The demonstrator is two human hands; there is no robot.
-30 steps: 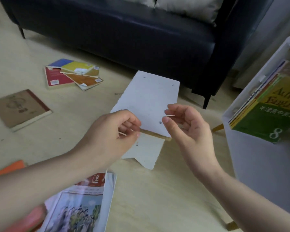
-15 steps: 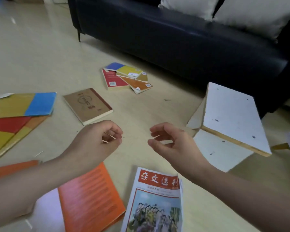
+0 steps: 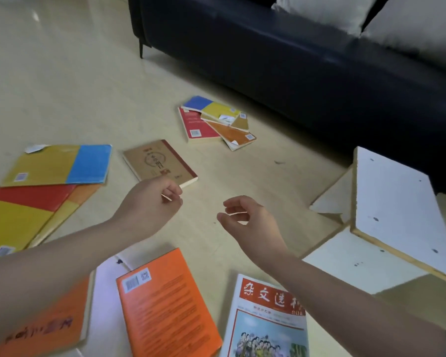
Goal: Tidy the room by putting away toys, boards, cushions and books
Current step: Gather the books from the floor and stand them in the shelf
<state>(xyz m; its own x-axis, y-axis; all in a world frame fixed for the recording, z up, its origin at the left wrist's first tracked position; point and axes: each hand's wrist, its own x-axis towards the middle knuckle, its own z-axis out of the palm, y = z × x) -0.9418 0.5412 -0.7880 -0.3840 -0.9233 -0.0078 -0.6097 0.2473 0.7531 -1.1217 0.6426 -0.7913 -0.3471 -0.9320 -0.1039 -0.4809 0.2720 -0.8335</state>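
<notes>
My left hand (image 3: 150,204) hovers over the floor with its fingers curled shut; a thin pale sliver shows at the fingertips and I cannot tell what it is. My right hand (image 3: 250,220) hangs beside it, fingers apart and empty. A brown book (image 3: 160,163) lies just beyond my left hand. Under my arms lie an orange book (image 3: 165,302) and a magazine (image 3: 268,318) with a red title band. A white board (image 3: 397,210) with a wood edge rests tilted at the right, on another white board (image 3: 353,264).
A small pile of books (image 3: 216,122) lies near the dark sofa (image 3: 294,60), which carries pale cushions (image 3: 332,11). At the left are a yellow-and-blue book (image 3: 59,164) and larger red and yellow books (image 3: 23,210). Another orange book (image 3: 49,323) is at bottom left.
One second ago both hands were at the white board's edge. The board now lies at the right, out of my hands. The view has swung left and the white shelf unit has left it.
</notes>
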